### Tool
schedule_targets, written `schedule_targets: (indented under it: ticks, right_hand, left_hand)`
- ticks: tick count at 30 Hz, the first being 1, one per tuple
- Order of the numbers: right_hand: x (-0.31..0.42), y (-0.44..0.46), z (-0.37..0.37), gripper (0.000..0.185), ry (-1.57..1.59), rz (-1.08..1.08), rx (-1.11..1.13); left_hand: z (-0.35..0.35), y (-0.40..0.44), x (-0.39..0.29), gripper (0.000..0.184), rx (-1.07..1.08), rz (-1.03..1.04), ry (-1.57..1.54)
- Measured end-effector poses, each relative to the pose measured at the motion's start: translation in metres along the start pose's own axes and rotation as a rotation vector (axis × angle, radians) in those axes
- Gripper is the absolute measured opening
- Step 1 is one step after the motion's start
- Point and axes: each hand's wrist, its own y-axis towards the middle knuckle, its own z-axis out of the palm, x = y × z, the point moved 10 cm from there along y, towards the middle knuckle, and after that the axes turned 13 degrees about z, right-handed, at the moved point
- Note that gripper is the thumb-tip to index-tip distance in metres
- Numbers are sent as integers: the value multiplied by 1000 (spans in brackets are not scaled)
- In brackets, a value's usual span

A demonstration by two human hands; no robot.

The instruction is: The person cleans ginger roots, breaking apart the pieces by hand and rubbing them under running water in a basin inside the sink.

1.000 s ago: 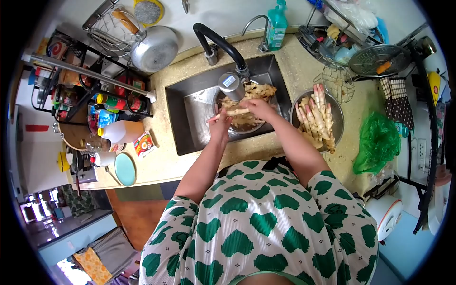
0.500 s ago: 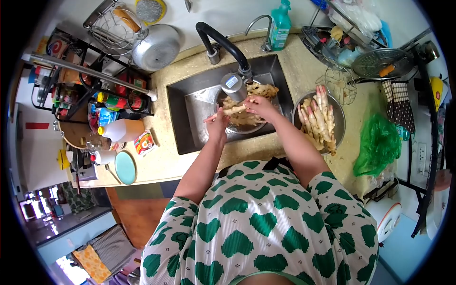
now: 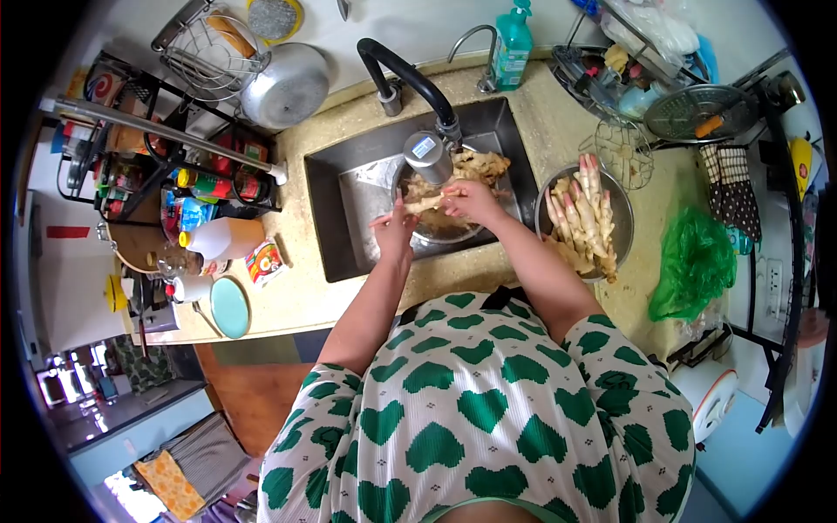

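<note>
Over a metal bowl [image 3: 446, 239] in the sink, my left hand [image 3: 398, 230] pinches one end of a pale ginger piece [image 3: 424, 206]. The fingers of my right hand [image 3: 473, 202] are closed on its other end. More knobbly ginger [image 3: 481, 166] lies in the bowl beneath, partly hidden by my hands and the faucet head [image 3: 427, 157]. To the right of the sink, a second metal bowl [image 3: 622, 228] holds several pink-tipped ginger stems [image 3: 582, 218].
The dark sink [image 3: 336, 253] surrounds the first bowl, with a black faucet [image 3: 405, 74] arching over it. A green soap bottle [image 3: 513, 52] stands behind. Right of the bowls lies a green plastic bag [image 3: 693, 266]. Leftward are a teal plate [image 3: 230, 308] and a jug [image 3: 228, 239].
My right hand has shifted slightly left and down along the ginger piece. My left hand stays almost in place, still holding its end.
</note>
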Motion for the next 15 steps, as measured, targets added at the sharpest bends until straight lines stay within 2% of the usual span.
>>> schedule_targets:
  ticks: [7, 10, 13, 15]
  right_hand:
    - [2, -6, -15, 26, 74, 117, -258]
    - [1, -10, -14, 27, 233, 128, -287]
    - [17, -10, 2, 27, -4, -77, -185]
    - [56, -37, 7, 24, -565, -541, -398]
  left_hand:
    - [1, -3, 8, 23, 4, -2, -12]
    - [7, -6, 5, 24, 6, 20, -19]
    - [-3, -1, 2, 21, -56, 38, -38]
    - [-10, -2, 5, 20, -69, 15, -28]
